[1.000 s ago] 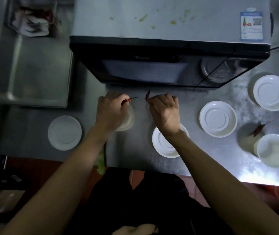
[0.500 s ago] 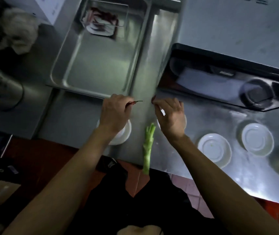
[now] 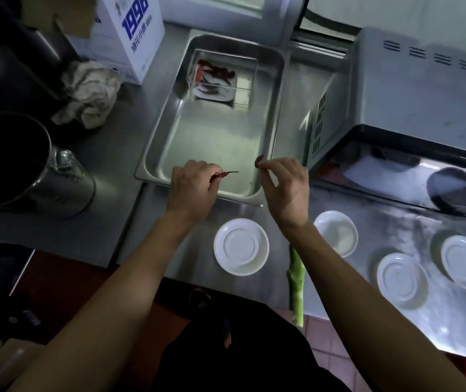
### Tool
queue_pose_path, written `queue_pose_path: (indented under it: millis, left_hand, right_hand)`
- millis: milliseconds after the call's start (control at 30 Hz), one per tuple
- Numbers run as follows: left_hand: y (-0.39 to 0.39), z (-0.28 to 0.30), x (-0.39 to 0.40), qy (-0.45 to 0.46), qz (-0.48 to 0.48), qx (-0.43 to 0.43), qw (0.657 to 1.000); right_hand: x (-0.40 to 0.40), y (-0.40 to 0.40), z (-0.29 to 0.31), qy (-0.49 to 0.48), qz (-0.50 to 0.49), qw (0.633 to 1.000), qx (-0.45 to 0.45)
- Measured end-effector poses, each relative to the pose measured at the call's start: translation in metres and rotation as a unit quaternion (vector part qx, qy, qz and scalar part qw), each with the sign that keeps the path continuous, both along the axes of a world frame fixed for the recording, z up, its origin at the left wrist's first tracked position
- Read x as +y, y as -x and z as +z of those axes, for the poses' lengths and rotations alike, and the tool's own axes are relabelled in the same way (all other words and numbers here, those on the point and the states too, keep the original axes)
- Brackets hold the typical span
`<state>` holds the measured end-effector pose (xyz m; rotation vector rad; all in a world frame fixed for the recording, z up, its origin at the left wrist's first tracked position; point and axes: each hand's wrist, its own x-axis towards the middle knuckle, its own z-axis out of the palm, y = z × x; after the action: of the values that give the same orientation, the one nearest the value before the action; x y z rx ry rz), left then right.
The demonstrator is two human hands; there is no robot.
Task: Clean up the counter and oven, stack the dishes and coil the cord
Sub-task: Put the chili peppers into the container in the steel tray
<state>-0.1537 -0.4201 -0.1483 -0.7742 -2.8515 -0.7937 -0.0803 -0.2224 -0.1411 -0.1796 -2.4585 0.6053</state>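
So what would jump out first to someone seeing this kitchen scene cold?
Two bare hands over the near end of a steel tray, the left hand and right hand each pinching a dried red chilli. Nearer, four white saucers dot the steel counter, with a microwave oven on the right.

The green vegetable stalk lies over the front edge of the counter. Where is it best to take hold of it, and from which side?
Probably grip the green stalk at its lower end, which hangs past the counter edge, coming from the person's side. That end is free of the steel, so fingers can close around it. The upper end lies flat, close to the small white bowl.
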Motion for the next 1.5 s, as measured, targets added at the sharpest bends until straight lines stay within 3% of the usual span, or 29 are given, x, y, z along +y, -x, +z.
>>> queue_pose_path:
  millis: [500,1133,1500]
  left_hand:
    - [0.105,0.006,0.024,0.053,-0.013,-0.004,0.998]
    - [0.273,-0.021,0.071,0.042,-0.053,-0.045,0.997]
    - [0.35,-0.056,0.104,0.122,-0.108,-0.026,0.986]
  right_hand:
    - [0.023,0.098,-0.021,0.042,-0.009,0.999,0.006]
    - [0.032,0.204,-0.029,0.056,-0.08,0.995,-0.026]
    - [0.052,0.277,-0.059,0.073,-0.059,0.995,-0.046]
